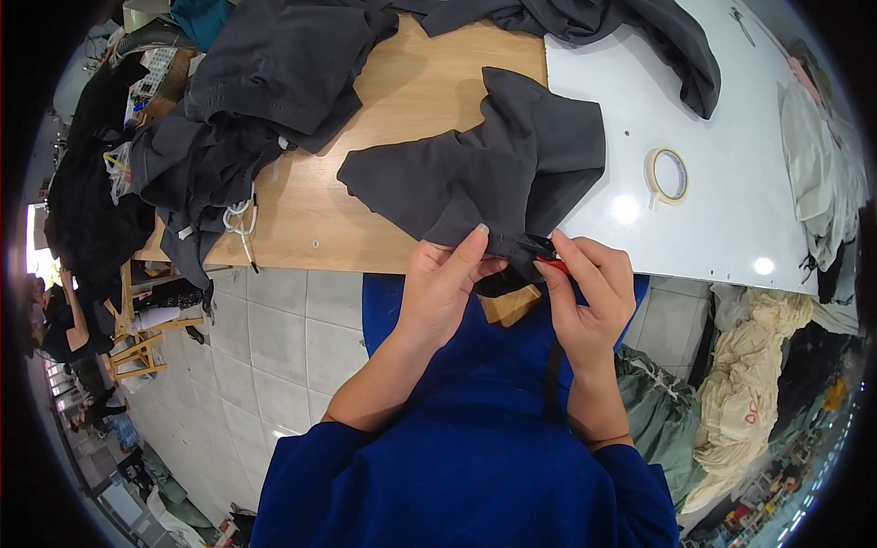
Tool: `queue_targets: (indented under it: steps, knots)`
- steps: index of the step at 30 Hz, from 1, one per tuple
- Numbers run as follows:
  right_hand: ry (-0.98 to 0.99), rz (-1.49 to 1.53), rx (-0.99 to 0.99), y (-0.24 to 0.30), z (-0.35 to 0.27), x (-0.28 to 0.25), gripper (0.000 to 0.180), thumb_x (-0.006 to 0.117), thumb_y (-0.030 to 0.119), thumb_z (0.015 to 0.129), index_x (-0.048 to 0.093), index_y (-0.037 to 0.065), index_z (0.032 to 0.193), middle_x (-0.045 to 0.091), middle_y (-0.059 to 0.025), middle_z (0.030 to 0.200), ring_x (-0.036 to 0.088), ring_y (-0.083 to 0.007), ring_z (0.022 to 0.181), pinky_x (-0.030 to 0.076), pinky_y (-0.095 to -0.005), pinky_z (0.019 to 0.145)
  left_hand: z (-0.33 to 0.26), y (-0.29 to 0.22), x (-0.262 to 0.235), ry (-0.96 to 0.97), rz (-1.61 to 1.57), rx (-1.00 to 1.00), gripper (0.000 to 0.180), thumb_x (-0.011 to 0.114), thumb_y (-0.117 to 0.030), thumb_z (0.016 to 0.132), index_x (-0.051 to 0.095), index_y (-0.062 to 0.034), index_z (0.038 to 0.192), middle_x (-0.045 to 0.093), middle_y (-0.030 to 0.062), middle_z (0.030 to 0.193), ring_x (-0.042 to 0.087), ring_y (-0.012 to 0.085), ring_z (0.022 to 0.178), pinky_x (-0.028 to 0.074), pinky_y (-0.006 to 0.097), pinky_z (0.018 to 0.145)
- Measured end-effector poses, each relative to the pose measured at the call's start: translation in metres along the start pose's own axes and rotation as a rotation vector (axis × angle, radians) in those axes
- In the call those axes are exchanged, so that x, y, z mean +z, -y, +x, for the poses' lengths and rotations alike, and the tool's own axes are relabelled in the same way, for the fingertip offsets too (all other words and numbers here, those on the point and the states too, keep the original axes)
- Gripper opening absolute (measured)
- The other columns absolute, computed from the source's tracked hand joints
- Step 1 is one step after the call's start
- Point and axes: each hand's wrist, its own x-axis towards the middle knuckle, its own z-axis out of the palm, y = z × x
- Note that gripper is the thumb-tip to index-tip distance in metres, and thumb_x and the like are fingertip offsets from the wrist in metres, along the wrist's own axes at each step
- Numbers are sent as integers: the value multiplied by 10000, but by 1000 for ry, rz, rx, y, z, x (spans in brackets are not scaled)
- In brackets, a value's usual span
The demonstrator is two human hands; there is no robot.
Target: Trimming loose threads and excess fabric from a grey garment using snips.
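While the left hand [446,285] pinched the gathered end of a dark grey garment [493,178] between thumb and bent fingers, the right hand [594,297], its fingers curled in, gripped small red-handled snips [555,266]; their dark blades were at the cloth, though whether the 2 touched could not be told. That end lay at the near edge of the surface [311,210], and the rest of the garment spread away from the person, over the seam where pale wood met a white panel [676,237]. On the left, a strip of bare wood ran between the garment and a grey clothing heap [283,73], whose white cord [239,219] trailed to the near edge. On the right, a wide stretch of white separated the right hand from a tape roll [652,173], well in from the edges. More grey cloth [630,23] lay along the far side. Below the near edge, floor tiles [269,352] showed at left, and cream cloth [742,402] was bunched at right.
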Motion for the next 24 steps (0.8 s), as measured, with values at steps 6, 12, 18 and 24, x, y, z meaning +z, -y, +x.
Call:
queue_targets:
  steps: [6,12,18,24]
  knots:
    - [-6,49,38,0,-2,2,384,761,27,613,706,84,989,630,-29,825,528,-160,680,412,-256,615,-2,1,1,12,-10,-8,159,548,-181,935,613,-67,1025,658,49,957,617,113,864,497,268,781]
    - [12,61,0,-2,-5,4,366,763,30,613,710,76,973,637,-33,818,532,-160,685,415,-253,602,-3,1,0,8,-22,-13,158,544,-177,936,612,-68,1028,656,52,961,618,116,870,502,269,779]
    - [-12,79,75,-1,-9,0,365,765,27,614,710,76,971,637,-33,828,533,-162,692,421,-254,608,-3,1,2,3,-42,-13,170,520,-170,943,593,-58,1049,657,84,988,634,147,877,514,276,776]
    - [-13,51,38,-1,-11,-1,383,771,36,609,708,79,984,636,-33,832,529,-160,690,417,-250,612,-3,2,6,-7,-51,-36,123,584,-90,900,609,-56,1015,650,58,964,619,123,881,516,278,790]
